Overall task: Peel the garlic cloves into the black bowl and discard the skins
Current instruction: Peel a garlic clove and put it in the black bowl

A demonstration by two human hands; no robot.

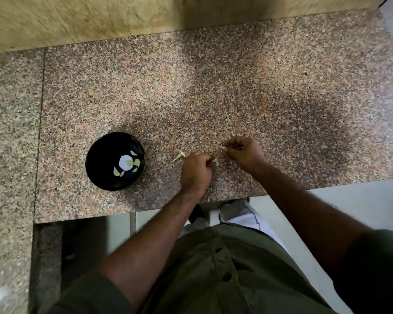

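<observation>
**Two hands mid-peel, bowl partly filled**

Your left hand (196, 172) and right hand (243, 150) both pinch small pale garlic bits over the surface (281, 98). Several peeled cloves (132, 163) sit in the black bowl (95, 155), left. Skin scrap (179, 155) lies beside it. Next, probably: strip, drop clove.

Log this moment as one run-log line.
step: peeling | left hand: pinches pale scrap | right hand: pinches pale scrap | black bowl: several peeled cloves inside | skins: on counter beside left hand
</observation>
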